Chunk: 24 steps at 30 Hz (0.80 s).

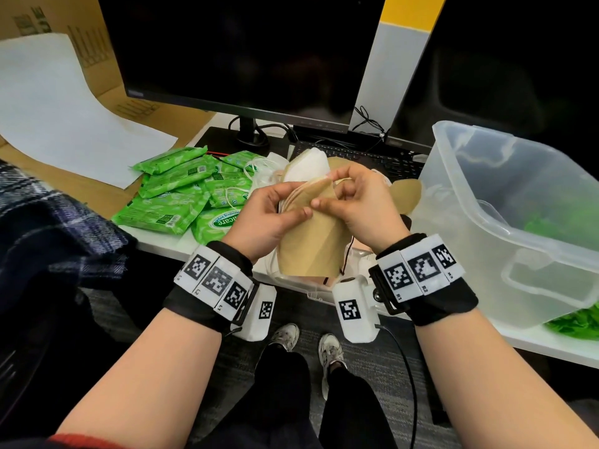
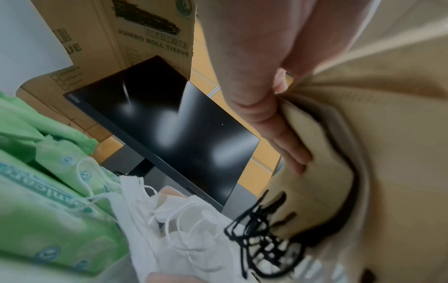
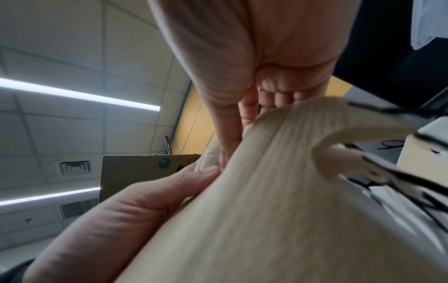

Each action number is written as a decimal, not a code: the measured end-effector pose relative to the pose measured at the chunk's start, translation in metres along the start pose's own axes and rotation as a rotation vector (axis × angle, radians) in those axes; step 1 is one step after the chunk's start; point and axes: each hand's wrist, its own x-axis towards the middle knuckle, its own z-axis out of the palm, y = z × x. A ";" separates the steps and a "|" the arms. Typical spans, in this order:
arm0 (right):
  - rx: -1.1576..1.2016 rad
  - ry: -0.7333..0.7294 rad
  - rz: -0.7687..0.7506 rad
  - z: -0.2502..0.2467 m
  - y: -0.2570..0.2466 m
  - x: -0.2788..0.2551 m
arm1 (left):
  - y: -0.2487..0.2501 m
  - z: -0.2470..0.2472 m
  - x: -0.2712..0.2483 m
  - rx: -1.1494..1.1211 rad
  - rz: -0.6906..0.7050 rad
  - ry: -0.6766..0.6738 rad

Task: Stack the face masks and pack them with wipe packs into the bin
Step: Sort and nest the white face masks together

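Left hand (image 1: 270, 215) is gripping the stack of masks (image 1: 311, 241) above the desk edge while right hand (image 1: 359, 202) is pinching its top corner, probably squaring edges (tan folded masks, white ones behind, black ear loops dangling), wipe packs (image 1: 181, 196) and bin (image 1: 518, 222) nearby.

Two dark, switched-off monitors (image 1: 240, 50) stand at the back of the white desk (image 1: 168, 244), a black keyboard (image 1: 366, 157) below them. A brown cardboard box (image 2: 135, 34) printed "JUMBO ROLL TISSUE" stands left, a white paper sheet (image 1: 55, 108) draped over it. A dark plaid cloth (image 1: 48, 222) lies at the desk's left edge.
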 end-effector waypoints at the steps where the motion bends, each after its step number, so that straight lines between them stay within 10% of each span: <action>1: -0.027 0.013 0.000 0.000 0.001 0.001 | 0.000 0.000 0.000 0.028 0.003 -0.007; 24: 0.114 0.053 -0.080 -0.018 -0.004 -0.005 | 0.004 0.000 -0.005 0.058 -0.068 -0.094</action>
